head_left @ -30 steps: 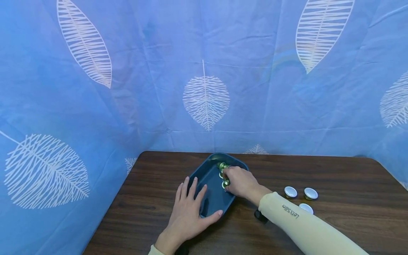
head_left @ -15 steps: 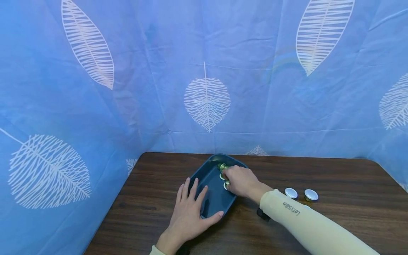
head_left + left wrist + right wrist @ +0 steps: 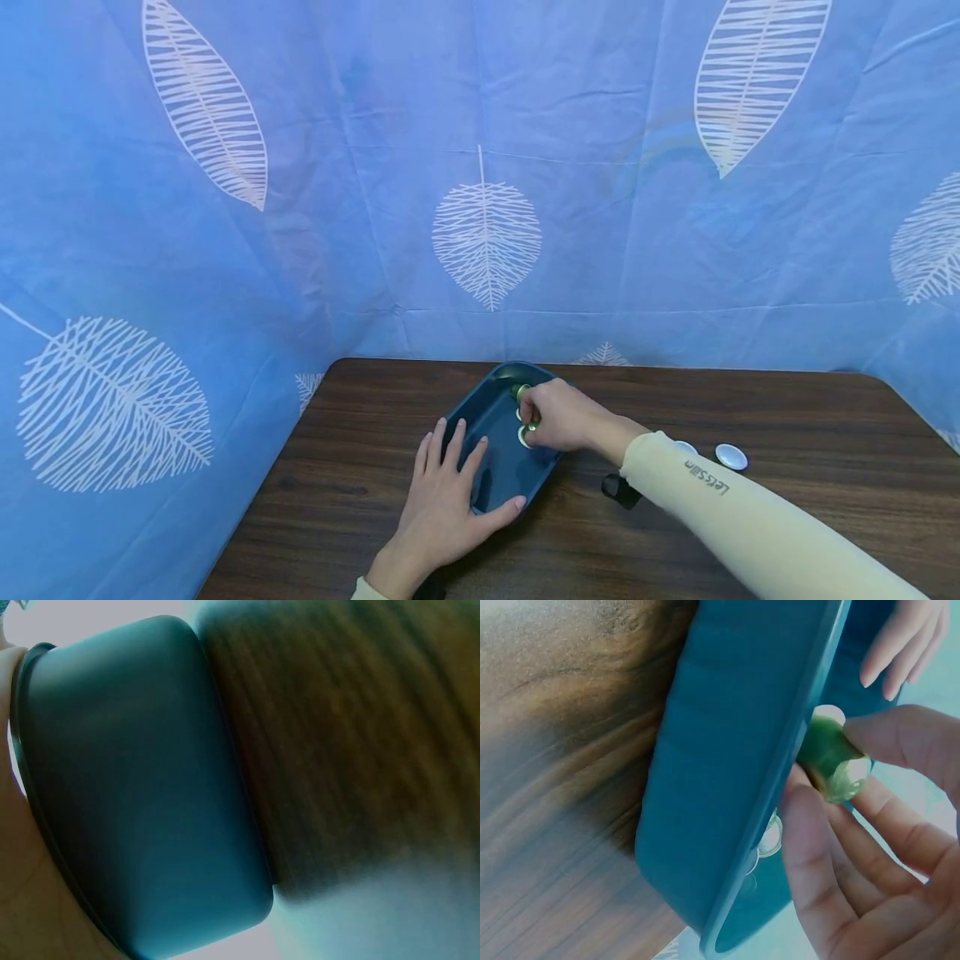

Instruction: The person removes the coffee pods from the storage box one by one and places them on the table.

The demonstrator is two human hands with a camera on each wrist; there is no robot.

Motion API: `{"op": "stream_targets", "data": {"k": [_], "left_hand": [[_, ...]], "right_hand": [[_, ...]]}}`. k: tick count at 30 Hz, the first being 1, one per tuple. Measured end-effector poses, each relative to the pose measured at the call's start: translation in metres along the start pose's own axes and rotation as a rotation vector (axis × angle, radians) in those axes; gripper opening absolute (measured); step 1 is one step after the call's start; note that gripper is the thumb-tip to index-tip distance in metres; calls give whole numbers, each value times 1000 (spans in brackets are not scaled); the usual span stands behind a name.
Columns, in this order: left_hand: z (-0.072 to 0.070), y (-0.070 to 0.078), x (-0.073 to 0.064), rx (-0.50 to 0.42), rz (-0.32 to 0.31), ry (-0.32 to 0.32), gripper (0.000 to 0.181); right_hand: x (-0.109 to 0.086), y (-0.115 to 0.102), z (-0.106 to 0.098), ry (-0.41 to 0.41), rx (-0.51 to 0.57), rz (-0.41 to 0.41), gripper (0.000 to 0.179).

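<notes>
My right hand (image 3: 566, 415) reaches over the right side of a dark blue tray (image 3: 498, 475). In the right wrist view, its thumb and fingers pinch a small, shiny green cup-like piece (image 3: 827, 754) above the tray. Similar green-and-gold pieces with pale round faces lie inside the tray by that hand, partly hidden by it. My left hand (image 3: 442, 500) rests with spread, straight fingers over the tray's near left edge, thumb across the near corner. In the left wrist view, the tray's outer wall (image 3: 142, 787) fills much of the picture.
A white-topped round piece (image 3: 731, 457) lies on the brown wooden table (image 3: 810, 417) to the right. Another white-topped piece (image 3: 686, 448) is partly covered by the right sleeve (image 3: 720, 492). A blue cloth with white leaf prints (image 3: 600, 233) hangs behind the table.
My right hand has drawn up slightly, and its fingers now pinch more visibly. The right sleeve has shifted over more of the white-topped pieces. My left hand and the tray stay put.
</notes>
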State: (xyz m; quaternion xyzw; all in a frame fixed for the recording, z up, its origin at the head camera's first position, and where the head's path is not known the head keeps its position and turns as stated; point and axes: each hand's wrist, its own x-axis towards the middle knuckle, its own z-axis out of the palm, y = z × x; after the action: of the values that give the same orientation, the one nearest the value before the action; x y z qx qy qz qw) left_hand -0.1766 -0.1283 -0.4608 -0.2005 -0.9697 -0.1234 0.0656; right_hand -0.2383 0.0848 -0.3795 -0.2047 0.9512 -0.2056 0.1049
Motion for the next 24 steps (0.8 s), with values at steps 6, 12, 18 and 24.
{"op": "stream_targets", "data": {"k": [6, 12, 18, 24], "left_hand": [[0, 0, 1, -5, -10, -8, 92], [0, 1, 1, -14, -3, -7, 92], [0, 0, 1, -21, -5, -7, 93], [1, -1, 2, -7, 3, -5, 94]], "right_hand": [[-3, 2, 0, -42, 34, -11, 11], [-4, 5, 0, -58, 62, -32, 14], [-8, 7, -2, -61, 69, -51, 23], [-13, 12, -1, -2, 79, -99, 15]]}}
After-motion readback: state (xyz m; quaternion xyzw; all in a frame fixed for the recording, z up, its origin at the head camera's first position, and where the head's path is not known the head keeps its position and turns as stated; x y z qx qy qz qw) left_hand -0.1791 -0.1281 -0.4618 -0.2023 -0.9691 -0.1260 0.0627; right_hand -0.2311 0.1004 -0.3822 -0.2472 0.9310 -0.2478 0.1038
